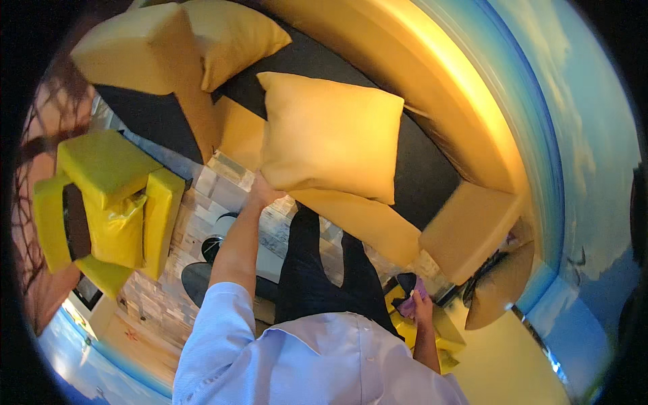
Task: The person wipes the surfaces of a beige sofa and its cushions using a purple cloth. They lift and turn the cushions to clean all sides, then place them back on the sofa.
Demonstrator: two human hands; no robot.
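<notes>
A large tan cushion (331, 138) is in front of me over the dark seat of a tan sofa (428, 169). My left hand (267, 192) grips the cushion's lower left corner, its fingertips partly hidden by the fabric. Down at my right side, my right hand (422, 308) is closed around a crumpled purple cloth (408, 306). Something dark sits against that cloth, too small to make out.
A second tan cushion (236, 40) leans by the sofa's left armrest (135, 50). On the left stands a yellow armchair (111, 196). A dark round-topped table (196, 282) is beside my left leg. Another cushion (501, 287) lies past the right armrest (469, 229).
</notes>
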